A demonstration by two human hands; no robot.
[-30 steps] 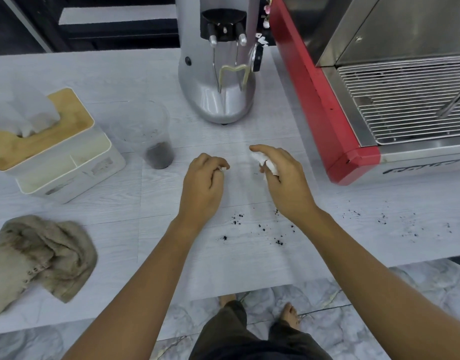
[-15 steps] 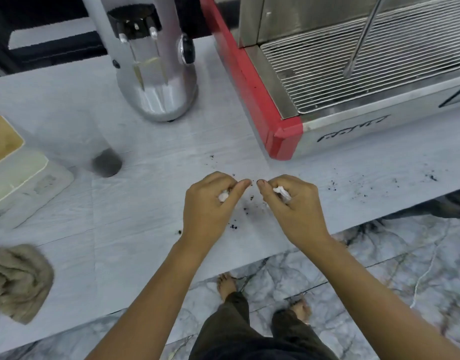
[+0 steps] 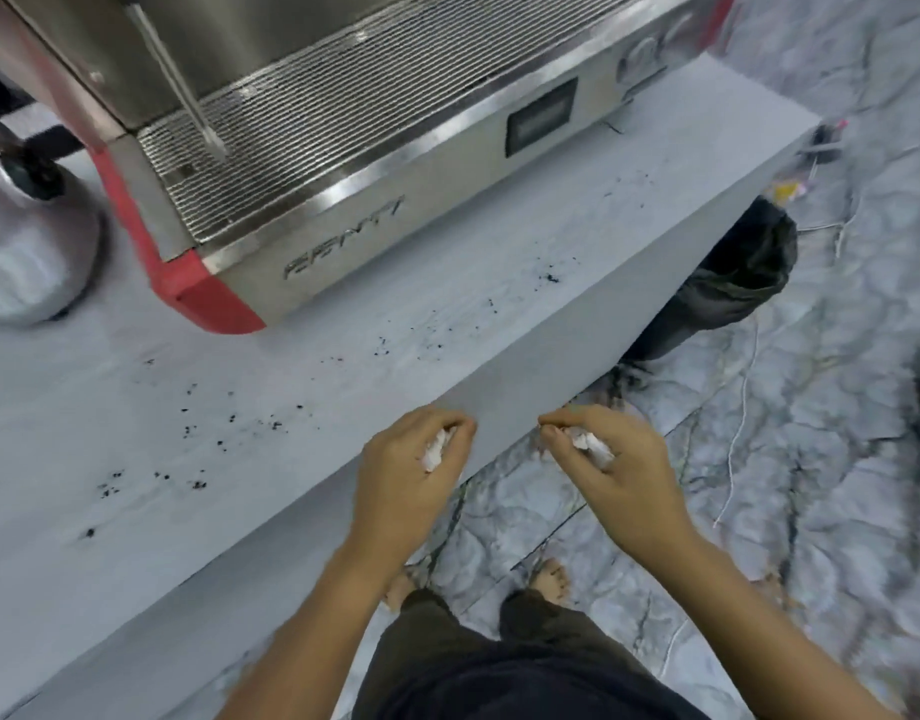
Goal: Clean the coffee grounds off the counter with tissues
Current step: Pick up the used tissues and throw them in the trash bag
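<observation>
On the pale bench [image 3: 135, 407] before the espresso machine [image 3: 374, 200], coffee grounds [image 3: 198, 433] lie scattered, while at its front edge I see the left hand [image 3: 411, 480] and right hand [image 3: 619, 465] each with fingers clenched around a crumpled tissue wad [image 3: 437, 449].

Not much clothing to be seen here tbh. Both forearms are left bare right down to the wrists, so no sleeves, no watch, no rings or bands are worn on the left hand [image 3: 411, 480] or the right hand [image 3: 619, 470]. Dark trousers [image 3: 499, 662], a blackish olive sort of shade, are worn loose and end around the ankles. No shoes or socks: bare feet [image 3: 551, 582] can be made out below the hems.
</observation>
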